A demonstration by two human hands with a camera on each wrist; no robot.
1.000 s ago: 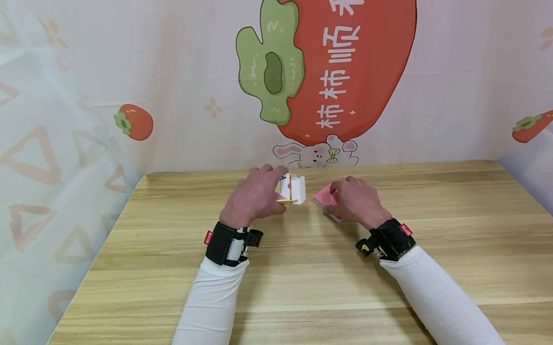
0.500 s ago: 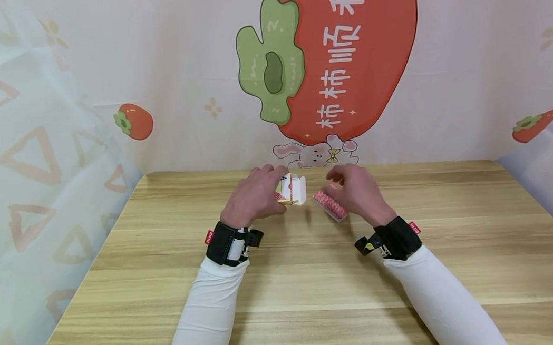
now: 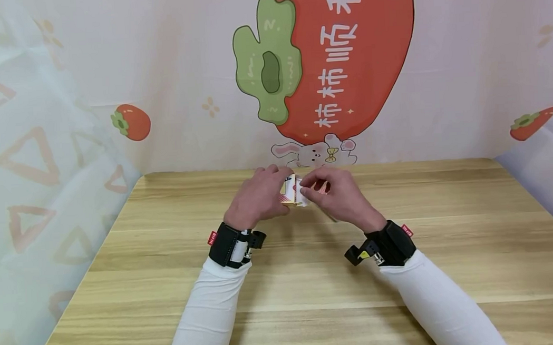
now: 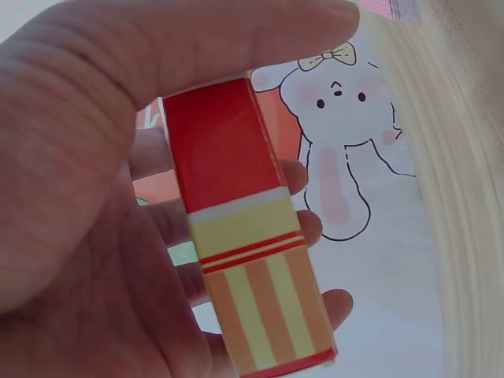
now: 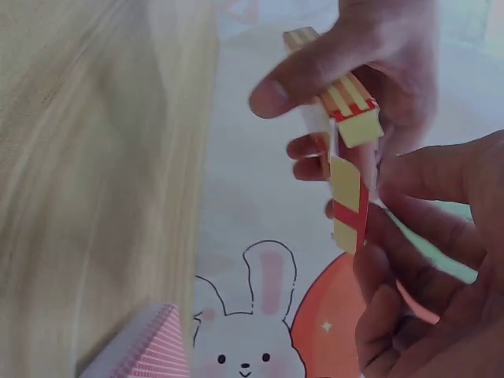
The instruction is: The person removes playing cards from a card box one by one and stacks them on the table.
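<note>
My left hand holds a playing card box between the thumb and the fingers, just over the table. Red, cream and orange stripes run along the box's narrow side in the left wrist view. At its right end the box is open, with a tab sticking out. My right hand pinches the flap at this end with thumb and index finger; the other fingers are curled. Under the right hand lies a deck of red-backed cards, mostly hidden in the head view.
The wooden table stretches around both arms. Behind its far edge hangs a printed cloth backdrop with a large red fruit and a rabbit. Each wrist carries a strapped black camera mount.
My right hand has let go of the card deck, lifted off it and moved left to the box's open end. The left hand stays nearly in place with the box.
</note>
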